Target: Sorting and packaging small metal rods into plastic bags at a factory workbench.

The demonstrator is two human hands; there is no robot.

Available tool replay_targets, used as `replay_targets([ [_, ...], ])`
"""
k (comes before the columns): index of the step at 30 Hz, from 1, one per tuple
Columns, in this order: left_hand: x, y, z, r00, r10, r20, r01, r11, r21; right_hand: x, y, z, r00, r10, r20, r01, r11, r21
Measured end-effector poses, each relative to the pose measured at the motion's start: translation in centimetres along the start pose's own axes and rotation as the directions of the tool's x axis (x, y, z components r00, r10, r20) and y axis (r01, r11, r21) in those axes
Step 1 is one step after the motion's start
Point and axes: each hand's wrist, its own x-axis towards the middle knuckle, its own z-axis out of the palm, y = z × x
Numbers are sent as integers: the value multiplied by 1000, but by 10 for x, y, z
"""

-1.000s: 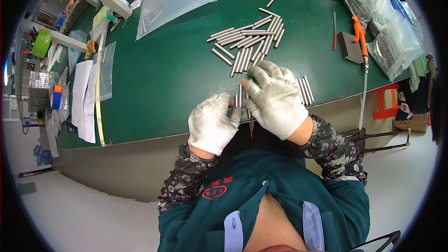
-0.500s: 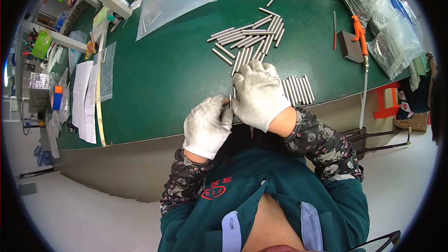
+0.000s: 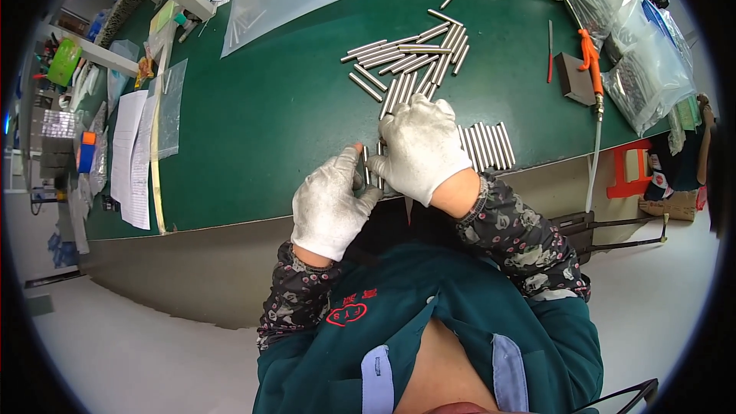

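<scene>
Both my hands wear white gloves with bare fingertips showing in places. My left hand is at the table's near edge, its forefinger and thumb bent round the ends of a short shiny metal pin. Just to the right, my right hand is curled palm down, its thumb reaching the pins beside my left hand; what lies under its fingers is hidden. Beyond its knuckles spreads a loose pile of metal pins. A neat row of upright-lying pins sits side by side to its right.
On the green table lie a clear plastic bag, paper sheets, a dark block, a thin red-handled tool and an orange air gun with its hose. Bagged parts stand at the right.
My left hand has shifted slightly left, and a pin now shows farther left between its forefinger and thumb. My right hand has moved a little left too. The view has shifted slightly.
</scene>
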Motion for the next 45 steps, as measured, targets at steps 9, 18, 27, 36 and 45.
replay_targets([
  [9,4,0,1,999,37,25,-38,998,54,3,-6,12,998,22,-65,-15,994,111],
  [18,15,9,12,985,135,111,-138,990,25,-30,63,-44,882,388,-266,-26,605,796],
  [27,31,22,19,965,211,155,-221,974,55,-82,140,-37,866,7,-500,100,978,186],
  [36,64,12,14,938,311,-150,-298,949,106,-95,138,-45,928,-238,-287,296,937,182],
  [45,87,18,28,982,164,-97,-129,947,294,2,99,-41,912,-410,27,411,908,-81],
])
